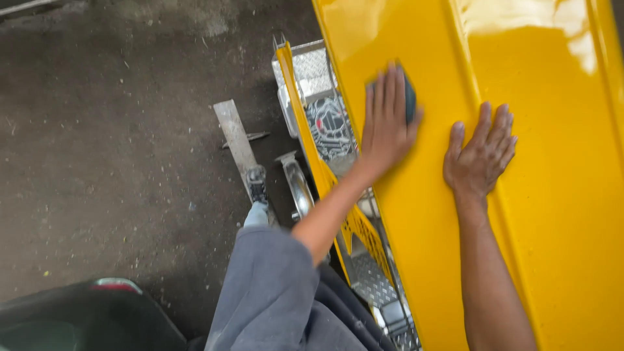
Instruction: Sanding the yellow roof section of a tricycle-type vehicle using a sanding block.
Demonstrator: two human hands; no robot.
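Yellow panel [520,227] gleams already; our left hand [388,123] presses a dark pad [410,97] flat on it, right hand [481,156] beside, fingers spread, holding nothing.

No packages, signs or screens anywhere in view here. The one thing that reads like a label is a round emblem [329,123], red, white and black, sitting on a patterned grey patch down in the gap left of the yellow panel [533,214], just under the ribbed metal plate [312,68]. It's partly cut off by the panel's edge, and its markings are too small to make out.
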